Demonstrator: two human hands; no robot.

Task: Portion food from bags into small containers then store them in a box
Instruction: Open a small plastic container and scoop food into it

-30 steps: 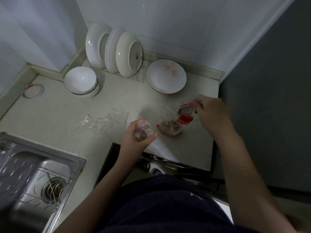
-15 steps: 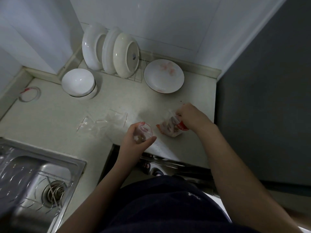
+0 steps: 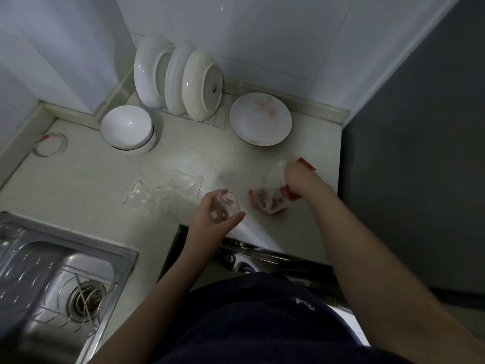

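Observation:
My left hand (image 3: 212, 218) grips a small clear container (image 3: 225, 207) with a red rim mark, tilted above the counter's front edge; a little food shows inside. To its right my right hand (image 3: 301, 179) holds the upper part of a clear food bag with red print (image 3: 270, 202). The bag's lower end, holding pinkish pieces, rests on the counter. Several empty clear zip bags (image 3: 168, 187) lie flat to the left of the container.
A plate (image 3: 260, 119) with pink smears and a white bowl (image 3: 127, 127) sit near the back. Three plates (image 3: 181, 77) stand in a wire rack. A steel sink (image 3: 52, 282) is lower left. A dark appliance side (image 3: 420, 153) bounds the counter (image 3: 91, 179) on the right.
My right hand came down from a raised position, took hold of the food bag and has lifted its upper part. My left hand kept the container almost still.

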